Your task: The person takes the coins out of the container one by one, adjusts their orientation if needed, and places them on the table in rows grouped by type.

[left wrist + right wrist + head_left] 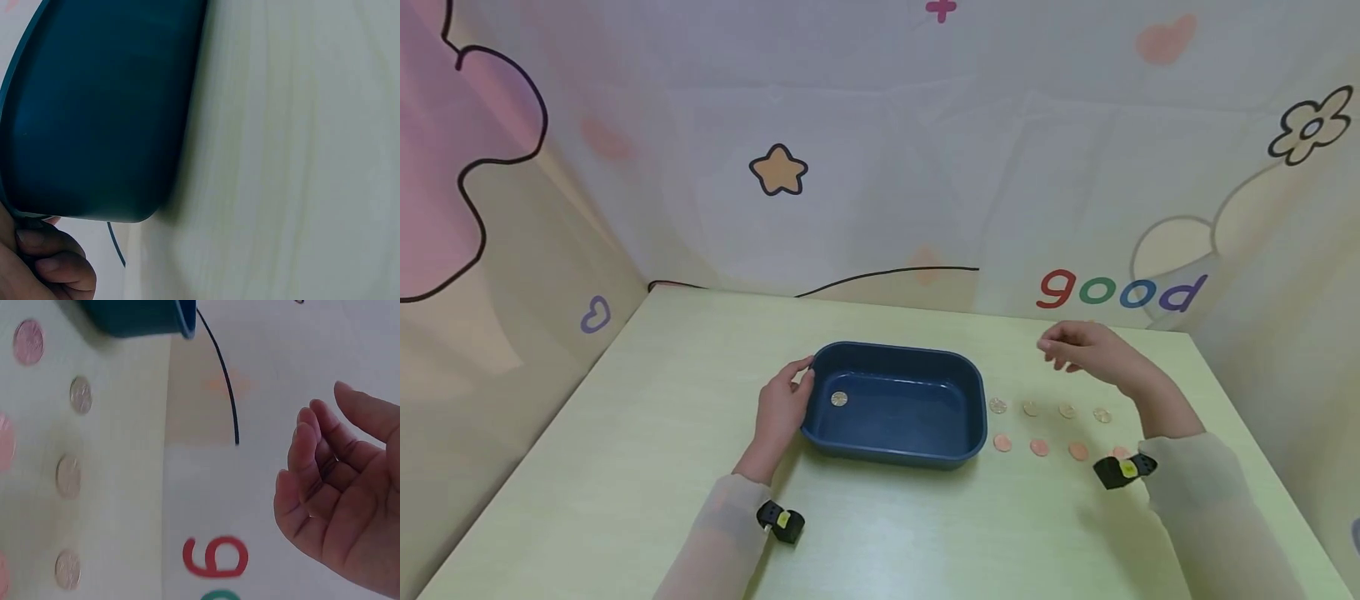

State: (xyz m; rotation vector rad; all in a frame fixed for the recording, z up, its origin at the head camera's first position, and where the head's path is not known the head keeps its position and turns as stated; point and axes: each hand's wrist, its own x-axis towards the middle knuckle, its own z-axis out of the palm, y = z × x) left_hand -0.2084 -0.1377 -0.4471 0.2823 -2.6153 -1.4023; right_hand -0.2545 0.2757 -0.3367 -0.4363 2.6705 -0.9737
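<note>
My left hand (781, 404) grips the left end of a dark blue rectangular tub (895, 462), its fingers curled at the rim in the left wrist view. Inside the tub, near its left end, lies one silvery coin (839, 399). To the right of the tub, several pale coins (1030, 409) form a back row on the table, and several copper-coloured coins (1039, 447) a front row. Above and behind the back row hovers my right hand (1086, 348). Its fingers are loosely bent, with nothing between them in the right wrist view (350, 481).
The light wooden table (625, 467) carries the tub and coins. Printed cloth (880, 183) hangs behind the table and along both sides. Each wrist wears a small black camera on a strap. The right wrist camera (1123, 471) partly covers a copper-coloured coin (1121, 452).
</note>
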